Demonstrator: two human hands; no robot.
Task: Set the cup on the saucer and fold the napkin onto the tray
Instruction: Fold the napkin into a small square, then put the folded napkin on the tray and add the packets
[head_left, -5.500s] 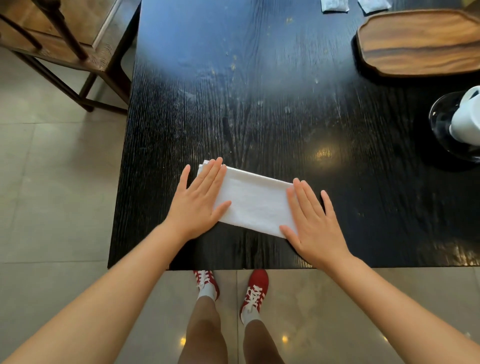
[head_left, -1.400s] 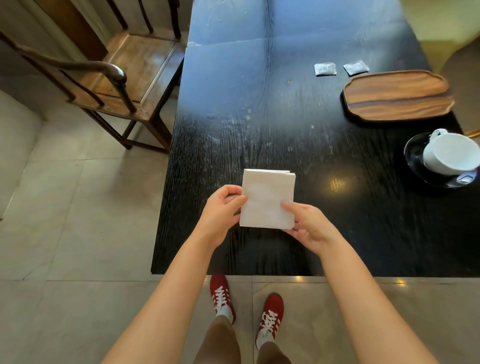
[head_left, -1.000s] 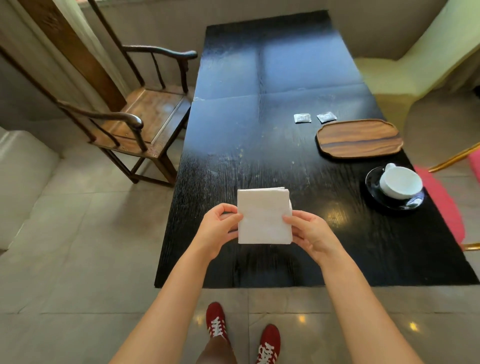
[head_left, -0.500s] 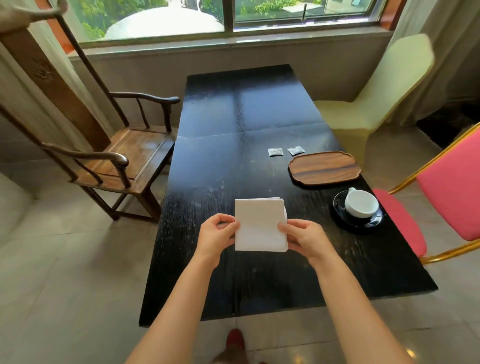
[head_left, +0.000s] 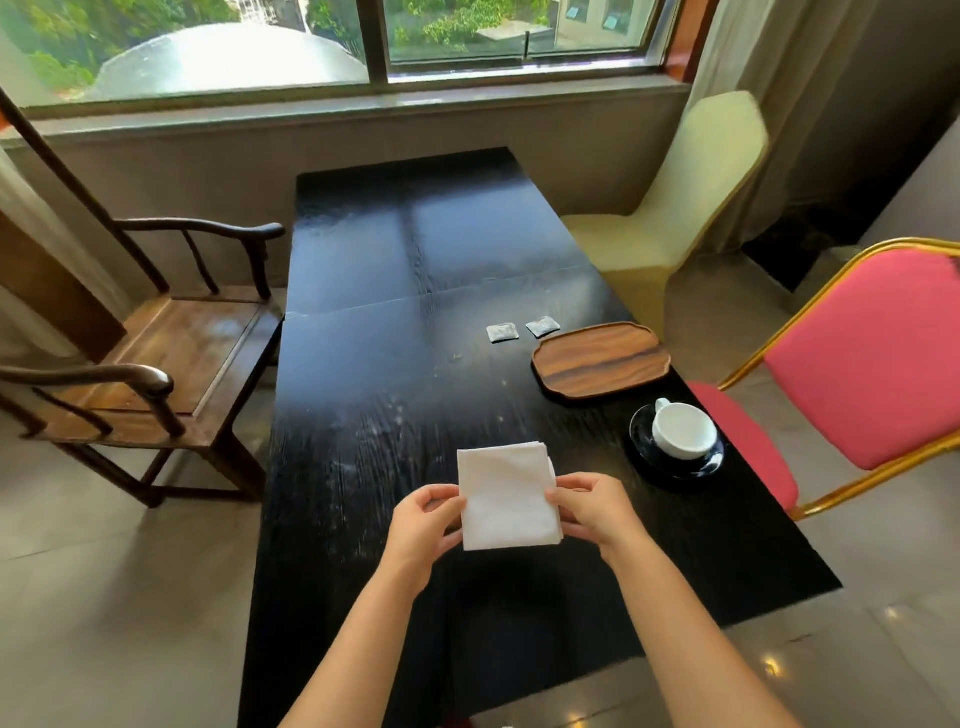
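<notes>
Lifting clear of the table (head_left: 363, 395), the napkin (head_left: 506, 496), now folded square, is pinched between left hand (head_left: 423, 527) and right hand (head_left: 592, 512), ready for the tray (head_left: 602, 359), cup (head_left: 683, 430) already on saucer (head_left: 644, 457).

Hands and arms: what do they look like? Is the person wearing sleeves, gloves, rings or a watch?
Both arms are bare all the way up to the picture's edge, so no sleeves show. The left hand and right hand wear no gloves. No ring, watch or bracelet shows on the fingers or wrists. The fingernails look short and plain, though they are too small to be sure.
</notes>
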